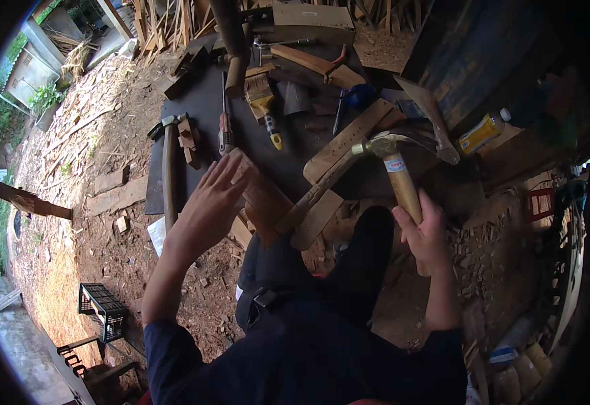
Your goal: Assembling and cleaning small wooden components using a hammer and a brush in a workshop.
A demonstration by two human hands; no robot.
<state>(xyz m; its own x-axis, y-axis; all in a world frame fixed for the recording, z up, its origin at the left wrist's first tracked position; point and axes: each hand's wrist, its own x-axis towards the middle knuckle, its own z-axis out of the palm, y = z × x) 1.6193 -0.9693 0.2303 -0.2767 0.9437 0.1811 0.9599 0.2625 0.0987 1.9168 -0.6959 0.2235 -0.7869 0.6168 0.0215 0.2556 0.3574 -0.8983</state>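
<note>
My right hand (424, 233) is closed round the wooden handle of a hammer (403, 185). The metal head is raised at the upper end, over the right part of the dark table (285, 145). With fingers stretched out, my left hand (214, 202) lies at the left side of a brown shaped wood block (263, 192); whether it presses on the block I cannot tell. That block reaches over the table's near edge above my lap. A long wooden piece (329, 181) crosses beside it, with a flat board (316, 221) under its near end.
On the table lie a second hammer (169, 165), a small wooden block tool (188, 142), a red-handled tool (225, 131), a wide paintbrush (261, 101) and a blue rounded object (359, 96). A yellow bottle (480, 133) is at right. A post (231, 34) stands in front.
</note>
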